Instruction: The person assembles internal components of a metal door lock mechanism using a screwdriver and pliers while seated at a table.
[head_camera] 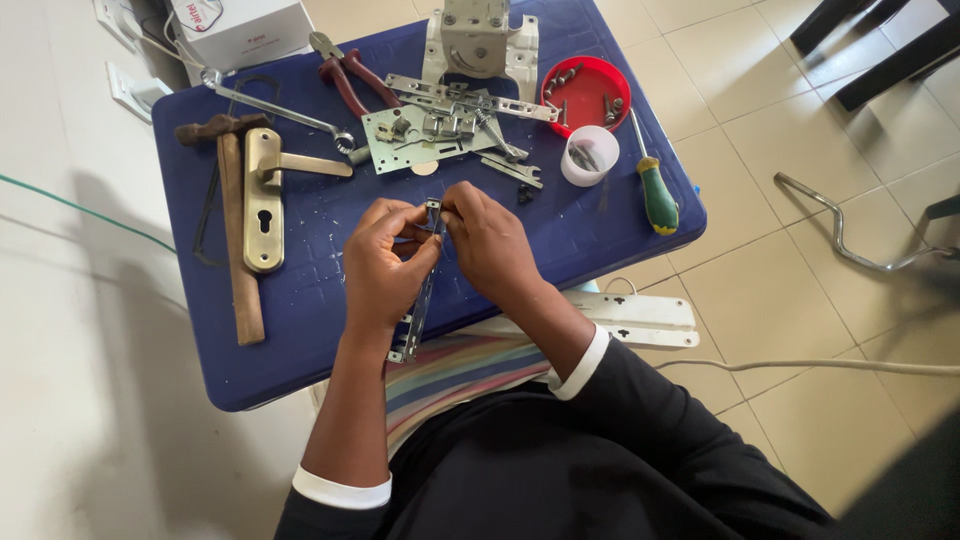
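My left hand (385, 262) and my right hand (490, 240) both grip a long narrow metal lock strip (416, 320) over the blue table (300, 330). The strip runs from my fingertips down toward my lap. My right fingers pinch its upper end, and my left hand wraps around its middle. Just beyond my hands lies an opened lock body (425, 135) with its small parts showing.
A brass door handle plate (264, 198), a hammer (238, 230), pliers (345, 72), a spanner (275, 105), a green-handled screwdriver (655, 185), a red lid with screws (587, 92) and a white cup (588, 155) lie on the table. White metal plates (640, 318) and a bent rod (850, 235) rest on the floor.
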